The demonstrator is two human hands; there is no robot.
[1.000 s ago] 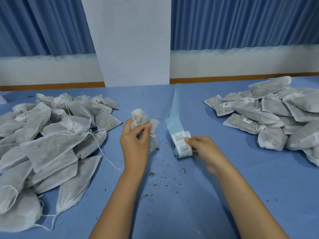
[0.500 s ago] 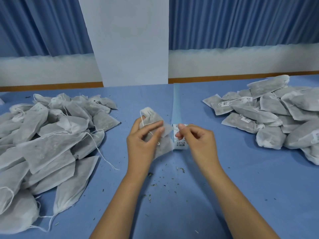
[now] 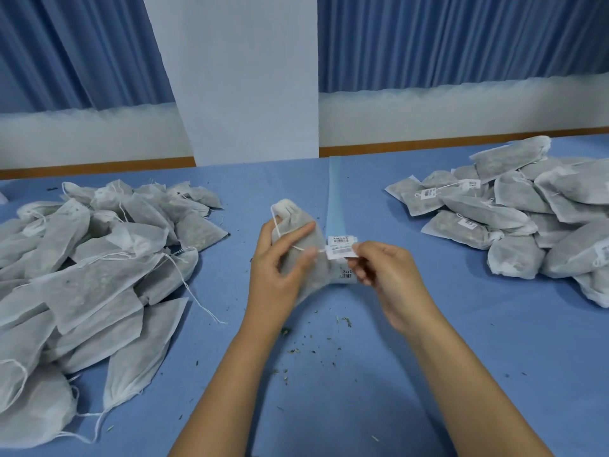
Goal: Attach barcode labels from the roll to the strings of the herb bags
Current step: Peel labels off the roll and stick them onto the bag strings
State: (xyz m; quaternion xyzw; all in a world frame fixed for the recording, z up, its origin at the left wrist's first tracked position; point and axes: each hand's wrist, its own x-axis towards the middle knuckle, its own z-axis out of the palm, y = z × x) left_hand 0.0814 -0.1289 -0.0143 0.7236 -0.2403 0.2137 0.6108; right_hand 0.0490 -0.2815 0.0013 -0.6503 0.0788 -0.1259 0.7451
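"Barcode label, location at this entry?" the checker asked.

"Off the roll, held above the table. My right hand pinched it by its right end between thumb and forefinger. It was a small white paper rectangle, flat, with faint print on its face. Its left edge met the string. I could not tell whether it was stuck round the string."

"And the bag?"

"My left hand gripped the herb bag, fingers curled round its body. The forefinger lay across the front and the thumb sat on the front close to the string. Bag: thin grey-white non-woven fabric, a soft pouch shape, mouth gathered into a white ruffle at the end pointing away from me. String: thin white cord, leaving the neck, running down the front and then right to the label."

"Roll?"

"Label roll lay on the table just behind my hands, a short white cylinder with barcodes showing. Its smooth, pale blue backing strip ran straight away from me toward the far edge."

"Stock?"

"Left pile: flat, limp bags with loose strings trailing. Right pile: fuller bags, with white tags visible on several. The table covering was smooth blue cloth, with dry green herb crumbs scattered between my forearms. My right hand was slightly blurred, so finer finger detail was not recorded."
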